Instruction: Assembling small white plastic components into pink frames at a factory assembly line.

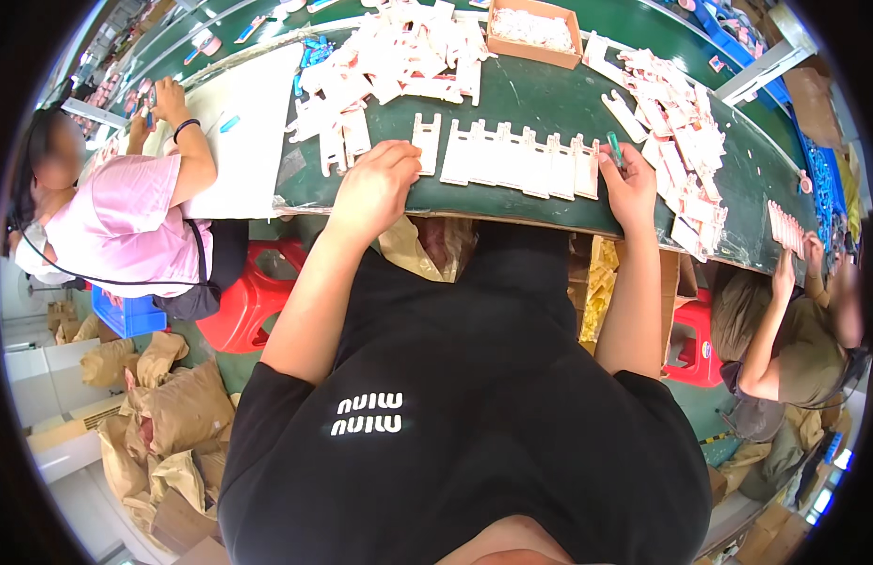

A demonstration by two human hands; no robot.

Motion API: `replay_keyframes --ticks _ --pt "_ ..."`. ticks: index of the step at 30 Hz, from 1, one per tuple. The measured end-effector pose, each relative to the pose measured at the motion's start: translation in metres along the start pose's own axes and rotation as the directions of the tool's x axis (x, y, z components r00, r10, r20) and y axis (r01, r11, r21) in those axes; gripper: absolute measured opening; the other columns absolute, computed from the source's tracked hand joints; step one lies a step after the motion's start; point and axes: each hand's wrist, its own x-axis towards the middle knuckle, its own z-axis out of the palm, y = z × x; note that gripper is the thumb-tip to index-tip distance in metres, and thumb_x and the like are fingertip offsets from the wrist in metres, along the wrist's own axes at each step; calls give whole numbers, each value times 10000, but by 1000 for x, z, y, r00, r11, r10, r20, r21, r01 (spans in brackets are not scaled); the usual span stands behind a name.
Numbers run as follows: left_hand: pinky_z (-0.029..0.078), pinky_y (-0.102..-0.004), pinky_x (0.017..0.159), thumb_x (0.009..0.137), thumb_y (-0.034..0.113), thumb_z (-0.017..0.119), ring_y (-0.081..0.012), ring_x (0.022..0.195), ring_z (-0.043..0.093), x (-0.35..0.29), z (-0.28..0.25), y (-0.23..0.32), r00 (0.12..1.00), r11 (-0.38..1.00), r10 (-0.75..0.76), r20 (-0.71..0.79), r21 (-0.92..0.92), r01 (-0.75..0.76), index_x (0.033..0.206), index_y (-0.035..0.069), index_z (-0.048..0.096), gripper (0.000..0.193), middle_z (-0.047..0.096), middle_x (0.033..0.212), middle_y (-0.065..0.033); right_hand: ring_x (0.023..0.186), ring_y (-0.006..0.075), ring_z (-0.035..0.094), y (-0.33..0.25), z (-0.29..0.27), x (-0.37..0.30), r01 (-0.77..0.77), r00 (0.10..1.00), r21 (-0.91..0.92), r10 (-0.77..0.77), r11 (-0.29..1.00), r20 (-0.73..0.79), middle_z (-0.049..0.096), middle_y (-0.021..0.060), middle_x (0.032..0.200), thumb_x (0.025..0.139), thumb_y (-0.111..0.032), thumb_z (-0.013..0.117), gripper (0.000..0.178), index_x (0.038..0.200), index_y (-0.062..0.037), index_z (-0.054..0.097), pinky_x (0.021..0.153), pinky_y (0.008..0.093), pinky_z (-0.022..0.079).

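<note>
At the table's near edge, my left hand (378, 188) has its fingers closed at the lower side of a single white notched card (428, 137). Right of that card, a row of overlapping white notched cards (521, 162) lies flat, their forked ends pointing away from me. My right hand (632, 186) is at the right end of this row, pinching a small green stick-like piece (614, 144) that points up. Its fingertips are next to the last card; whether they touch it I cannot tell.
Loose cards lie in heaps at the far left (389, 56) and right (676, 141). A cardboard box (533, 33) of small pale pieces stands at the back. Co-workers sit at left (135, 207) and right (803, 330). Red stools (257, 297) flank me.
</note>
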Motion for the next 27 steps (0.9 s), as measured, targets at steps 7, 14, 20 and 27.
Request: replay_keyframes --ticks 7,14,20,27 --pt "591 -462 1054 851 -19 739 -384 1230 705 5 1 -3 990 986 -48 136 -152 69 1070 -5 734 219 772 1272 -156 672 19 474 2 -1 -1 11 1000 -29 -11 1000 0 637 -75 784 1041 -132 771 135 1121 -23 776 596 237 384" --pt "594 -456 992 815 -34 689 -373 1138 695 10 -3 2 993 993 -38 -112 -112 26 1102 49 766 309 715 1243 -133 700 18 494 -4 -1 -3 -10 1000 44 9 999 15 638 -69 821 1051 -120 761 155 1161 -11 767 615 228 391" --pt "521 -483 1114 901 -25 667 -306 1326 631 14 -42 -74 981 891 -174 -80 412 192 1463 159 737 595 740 1398 -50 688 16 480 -6 -1 -3 -28 999 4 28 1000 18 630 -77 802 1051 -115 756 167 1174 -3 771 605 232 383" --pt "490 -459 1061 901 22 728 -281 1202 674 4 -70 -110 994 911 -100 33 406 78 1314 139 801 435 775 1171 -50 680 11 470 0 -3 -4 -1 1000 8 1 1000 12 626 -80 794 1044 -114 760 159 1164 -11 772 599 228 371"
